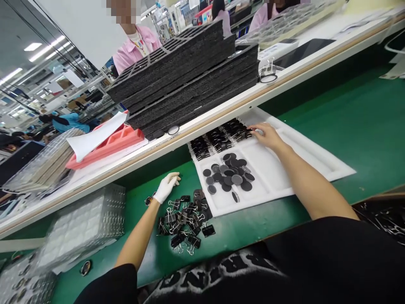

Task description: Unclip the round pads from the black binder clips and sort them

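Note:
My left hand [166,186], in a white glove, rests on the green mat with its fingers loosely curled, just above a loose pile of black binder clips [185,221]. My right hand [265,134] is bare and reaches to the far end of a white foam tray [278,177]; its fingers touch a row of black clipped parts [221,137] lined up along the tray's back edge. A heap of dark round discs [229,175] lies in the tray's middle. Whether the right fingers grip one of the parts is not visible.
A raised white shelf [221,112] crosses the view, carrying stacked black foam trays [190,80] and a pink tray [110,143]. Clear blister trays [85,221] stand at the left on the mat. People in pink shirts [136,44] work beyond the shelf.

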A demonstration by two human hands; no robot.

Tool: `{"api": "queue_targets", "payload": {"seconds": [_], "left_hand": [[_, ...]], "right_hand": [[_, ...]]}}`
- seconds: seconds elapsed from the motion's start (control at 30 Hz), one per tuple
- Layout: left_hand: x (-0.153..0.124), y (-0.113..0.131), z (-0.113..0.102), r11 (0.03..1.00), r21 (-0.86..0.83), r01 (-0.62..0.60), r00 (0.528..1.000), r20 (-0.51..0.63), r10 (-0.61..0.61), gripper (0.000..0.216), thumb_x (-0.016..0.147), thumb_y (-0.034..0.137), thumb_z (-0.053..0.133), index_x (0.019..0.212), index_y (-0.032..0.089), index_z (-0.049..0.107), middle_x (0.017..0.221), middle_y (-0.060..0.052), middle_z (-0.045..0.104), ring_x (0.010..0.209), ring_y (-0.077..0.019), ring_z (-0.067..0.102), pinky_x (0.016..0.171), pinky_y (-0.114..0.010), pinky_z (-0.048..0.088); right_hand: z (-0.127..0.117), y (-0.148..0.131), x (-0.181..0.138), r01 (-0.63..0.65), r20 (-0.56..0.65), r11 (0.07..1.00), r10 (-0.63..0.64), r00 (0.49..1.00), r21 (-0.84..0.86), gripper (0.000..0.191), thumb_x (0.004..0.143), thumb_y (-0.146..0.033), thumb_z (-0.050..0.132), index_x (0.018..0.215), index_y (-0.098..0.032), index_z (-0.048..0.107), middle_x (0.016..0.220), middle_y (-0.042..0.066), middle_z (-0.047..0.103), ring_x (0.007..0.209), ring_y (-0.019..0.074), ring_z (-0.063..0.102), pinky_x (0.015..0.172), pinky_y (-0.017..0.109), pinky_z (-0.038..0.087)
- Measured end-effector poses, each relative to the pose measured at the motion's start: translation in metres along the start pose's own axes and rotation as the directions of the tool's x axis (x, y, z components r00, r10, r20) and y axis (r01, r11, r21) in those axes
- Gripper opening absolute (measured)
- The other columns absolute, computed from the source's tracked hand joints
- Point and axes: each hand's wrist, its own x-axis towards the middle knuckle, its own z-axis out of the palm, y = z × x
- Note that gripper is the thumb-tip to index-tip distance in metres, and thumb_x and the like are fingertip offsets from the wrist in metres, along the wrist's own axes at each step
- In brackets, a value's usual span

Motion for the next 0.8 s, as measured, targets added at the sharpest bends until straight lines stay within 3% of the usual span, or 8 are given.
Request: {"api": "queue_targets", "payload": {"seconds": [0.27,0.5,0.67,0.8], "left_hand": [[0.007,-0.012,0.003,0.999,-0.034,-0.035,0.999,-0.033,0.034,0.073,0.092,0.073,0.054,0.13,0.012,0.06,0.11,-0.013,0.072,0.085,-0.0144,0.066,0.084,-0.031,0.056],[0.002,-0.009,-0.002,0.987,-0.154,-0.052,0.993,-0.115,0.034,0.076,0.09,0.073,0.06,0.131,0.009,0.062,0.113,-0.016,0.074,0.089,-0.0158,0.072,0.083,-0.032,0.059],[-0.055,-0.003,-0.028,0.984,-0.136,-0.113,0.927,-0.371,0.056,0.068,0.101,0.065,0.05,0.139,0.009,0.06,0.118,-0.016,0.074,0.094,-0.0159,0.075,0.086,-0.031,0.061],[-0.13,-0.011,-0.027,0.987,0.15,-0.058,0.877,-0.464,0.122,0.056,0.107,0.053,0.044,0.14,0.012,0.061,0.132,-0.015,0.071,0.12,-0.02,0.071,0.112,-0.041,0.057]], "right_hand": [[0.001,0.0,-0.002,-0.023,0.01,0.999,0.024,1.0,-0.028,0.034,0.093,-0.029,0.065,0.12,-0.018,0.081,0.11,0.012,0.073,0.112,0.0275,0.062,0.108,0.042,0.046],[-0.007,-0.013,-0.013,-0.02,0.033,0.989,0.025,0.999,-0.146,0.044,0.101,-0.017,0.063,0.145,-0.009,0.067,0.126,0.013,0.07,0.122,0.0177,0.055,0.113,0.028,0.035],[-0.007,-0.018,-0.021,0.025,0.059,0.957,-0.008,0.998,-0.29,0.048,0.108,-0.031,0.057,0.149,-0.006,0.064,0.127,0.016,0.068,0.122,0.0165,0.057,0.103,0.028,0.035],[-0.006,-0.024,-0.023,0.087,0.047,0.891,-0.074,0.996,-0.446,0.057,0.112,-0.044,0.044,0.147,-0.004,0.065,0.133,0.021,0.064,0.137,0.0227,0.053,0.107,0.037,0.025]]}}
